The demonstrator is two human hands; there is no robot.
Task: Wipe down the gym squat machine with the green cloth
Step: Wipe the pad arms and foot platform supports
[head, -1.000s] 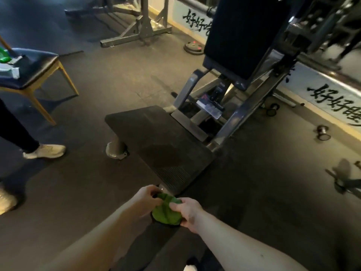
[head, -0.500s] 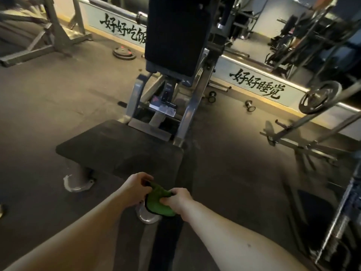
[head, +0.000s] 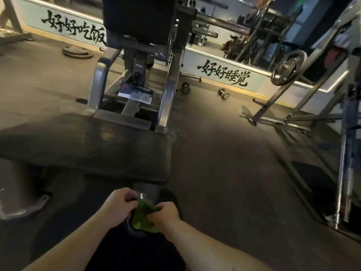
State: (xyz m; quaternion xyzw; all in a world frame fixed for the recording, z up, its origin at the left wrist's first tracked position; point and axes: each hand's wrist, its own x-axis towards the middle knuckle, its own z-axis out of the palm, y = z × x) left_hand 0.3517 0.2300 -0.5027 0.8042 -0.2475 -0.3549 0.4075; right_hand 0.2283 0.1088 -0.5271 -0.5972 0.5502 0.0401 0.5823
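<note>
Both hands grip the green cloth (head: 143, 216). Left hand (head: 119, 204) pinches its upper left edge, and right hand (head: 166, 215) has fingers curled round its right side. Cloth is bunched up between them.

Landmark is the footplate (head: 88, 145) of the squat machine (head: 170, 90).
- Cloth: held just in front of the footplate's near right corner, not touching it. It is over the support post (head: 146, 190) under that corner.
- Footplate: dark, textured, wide. It runs off the left edge of the view.
- Base foot (head: 25, 204): below the footplate's near left side, on the floor (head: 214, 153).
- Machine frame: two grey uprights rise from the footplate's far edge.
- Label placard (head: 135, 93): between the uprights, just behind the footplate.
- Black back pad (head: 136, 16): above the placard, at the top of the view.
- Weight plates (head: 77, 52): flat on the floor, well behind the footplate's left side.
- Two small dumbbells (head: 223, 93): on the floor behind and to the right of the footplate.
- Wall strip (head: 223, 75): white with black brush characters, beyond the dumbbells, with a mirror above it.
- Rack with a loaded plate (head: 289, 68): well to the right of the footplate.

Lighting is dim.
</note>
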